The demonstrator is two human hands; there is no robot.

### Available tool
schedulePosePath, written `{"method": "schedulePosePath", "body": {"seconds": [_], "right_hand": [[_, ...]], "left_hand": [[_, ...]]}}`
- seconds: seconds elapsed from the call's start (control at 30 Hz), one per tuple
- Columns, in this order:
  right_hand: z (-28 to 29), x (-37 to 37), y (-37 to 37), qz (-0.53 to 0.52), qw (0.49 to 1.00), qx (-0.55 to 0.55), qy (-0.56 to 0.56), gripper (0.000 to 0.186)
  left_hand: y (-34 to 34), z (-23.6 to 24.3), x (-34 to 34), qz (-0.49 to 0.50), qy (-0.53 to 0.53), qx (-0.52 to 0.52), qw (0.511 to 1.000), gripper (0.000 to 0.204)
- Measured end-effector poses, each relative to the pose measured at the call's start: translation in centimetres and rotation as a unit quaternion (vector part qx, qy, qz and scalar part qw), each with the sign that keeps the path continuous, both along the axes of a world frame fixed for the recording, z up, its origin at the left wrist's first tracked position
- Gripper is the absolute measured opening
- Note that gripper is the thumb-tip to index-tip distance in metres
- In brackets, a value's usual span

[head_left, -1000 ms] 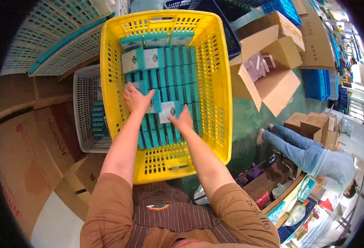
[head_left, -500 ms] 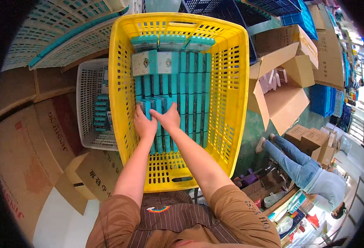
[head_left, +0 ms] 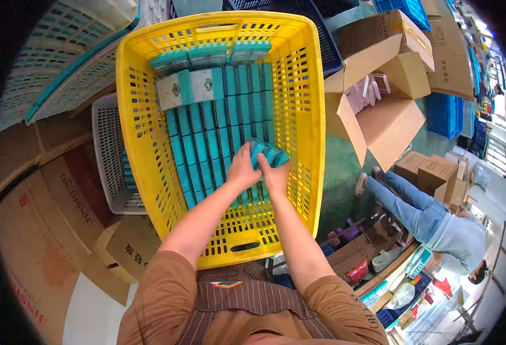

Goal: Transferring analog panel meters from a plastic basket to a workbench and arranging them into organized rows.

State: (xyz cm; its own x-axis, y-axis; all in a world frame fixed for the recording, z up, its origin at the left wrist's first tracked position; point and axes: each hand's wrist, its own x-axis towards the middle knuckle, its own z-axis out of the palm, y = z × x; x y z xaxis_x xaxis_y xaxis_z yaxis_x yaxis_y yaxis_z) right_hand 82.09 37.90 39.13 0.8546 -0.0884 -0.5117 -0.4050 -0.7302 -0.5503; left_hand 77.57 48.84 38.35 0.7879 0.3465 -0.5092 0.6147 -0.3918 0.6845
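Note:
A yellow plastic crate (head_left: 132, 144) with slotted walls stands before me. Inside are rows of slim teal boxes (head_left: 207, 144) standing on edge; two boxes lie flat across the far left (head_left: 178, 89), showing pale grey faces. Along the far wall several more teal boxes (head_left: 207, 56) lean. My left hand (head_left: 245, 171) and my right hand (head_left: 276, 175) together grip a small row of teal boxes (head_left: 268, 153) from both sides, tilted over the crate's right half. Their fingers partly cover the held boxes and the near right corner of the rows.
Left of the crate is a white basket (head_left: 103, 155) with more teal boxes, beside large brown cartons (head_left: 52, 230). An open carton (head_left: 393, 135) holding white pieces is at the right. Beyond it, a person (head_left: 431, 224) in jeans bends near a cluttered bench (head_left: 373, 282).
Both hands have moved from the left side of the rows to the right side with the small row of boxes. The yellow crate now appears further left and slightly turned.

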Motion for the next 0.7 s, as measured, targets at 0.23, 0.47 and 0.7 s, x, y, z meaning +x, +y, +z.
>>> {"method": "schedulePosePath", "body": {"seconds": [0.23,0.47,0.7], "right_hand": [[2.5,-0.5,2.9,-0.046,0.989,-0.143,0.013,0.125],[2.2,-0.9,2.6,-0.026,0.995,-0.099,-0.001,0.125],[2.2,-0.7,2.2,-0.013,0.996,-0.093,-0.009,0.122]], "left_hand": [[13.9,2.5,9.7,-0.187,0.022,0.343,0.92,0.094],[18.1,-0.1,11.1,-0.247,0.013,0.36,0.9,0.087],[8.7,4.2,-0.4,-0.237,-0.076,0.104,0.963,0.09]]}}
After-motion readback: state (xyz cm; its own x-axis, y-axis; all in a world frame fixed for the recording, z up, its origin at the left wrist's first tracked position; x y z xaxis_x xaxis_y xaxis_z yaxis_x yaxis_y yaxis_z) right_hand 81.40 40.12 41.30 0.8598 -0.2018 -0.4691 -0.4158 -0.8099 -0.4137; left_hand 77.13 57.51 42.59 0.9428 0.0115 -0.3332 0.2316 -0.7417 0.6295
